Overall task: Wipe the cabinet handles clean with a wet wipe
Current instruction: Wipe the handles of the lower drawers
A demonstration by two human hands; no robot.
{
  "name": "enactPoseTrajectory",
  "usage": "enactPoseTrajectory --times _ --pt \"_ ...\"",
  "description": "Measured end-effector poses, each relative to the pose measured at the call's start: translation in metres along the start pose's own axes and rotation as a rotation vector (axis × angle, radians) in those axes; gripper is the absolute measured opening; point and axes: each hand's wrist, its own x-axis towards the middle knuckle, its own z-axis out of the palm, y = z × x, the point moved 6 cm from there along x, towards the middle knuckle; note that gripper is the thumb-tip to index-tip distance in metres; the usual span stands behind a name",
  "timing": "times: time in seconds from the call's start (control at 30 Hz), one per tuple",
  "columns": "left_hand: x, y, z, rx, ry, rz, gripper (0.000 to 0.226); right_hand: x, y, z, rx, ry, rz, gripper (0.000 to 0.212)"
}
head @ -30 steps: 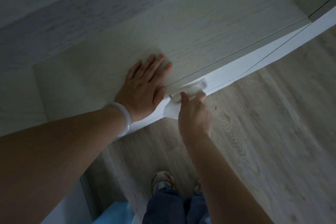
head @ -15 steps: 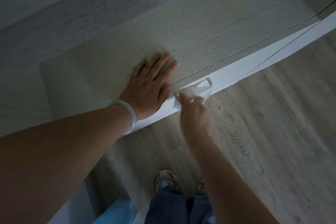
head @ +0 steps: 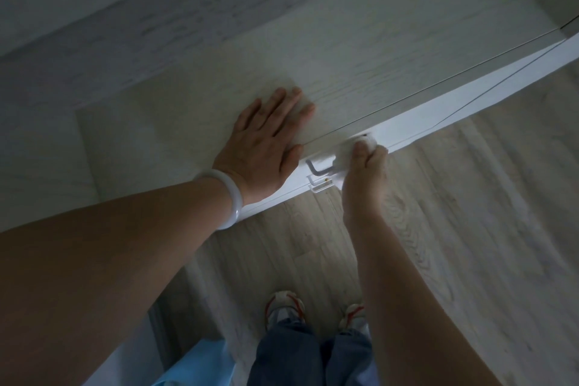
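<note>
Cabinet handle [head: 319,168] is the thing to watch: a pale bar fixed to the white front edge of the cabinet [head: 407,131], its near end bare, its far end lost under the wipe. Starting from the left, the left hand [head: 266,141] lies flat on the cabinet top [head: 376,50], fingers straight and spread, holding nothing, a white bangle [head: 230,197] on its wrist. Just right of its thumb sits the exposed end of the handle, with a small clear clip [head: 319,186] below it. Next comes the wet wipe [head: 344,157], bunched round the bar, and the right hand [head: 363,172] gripping it, fingers curled over the handle from below and the thumb pressed on top. Further down stand the person's shoes [head: 285,307] on the wooden floor [head: 470,229].

The likely risks, as I judge them: the bunched wipe may slip along the bar and miss its underside and the mounting posts, or a hard pull may drag the drawer open, though the flat left hand seems placed to steady against that
</note>
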Motion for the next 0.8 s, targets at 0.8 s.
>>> enactPoseTrajectory --times 0.8 --pt "0.000 0.001 0.000 0.016 0.006 -0.001 0.059 0.002 0.018 0.022 0.325 0.014 0.210 0.031"
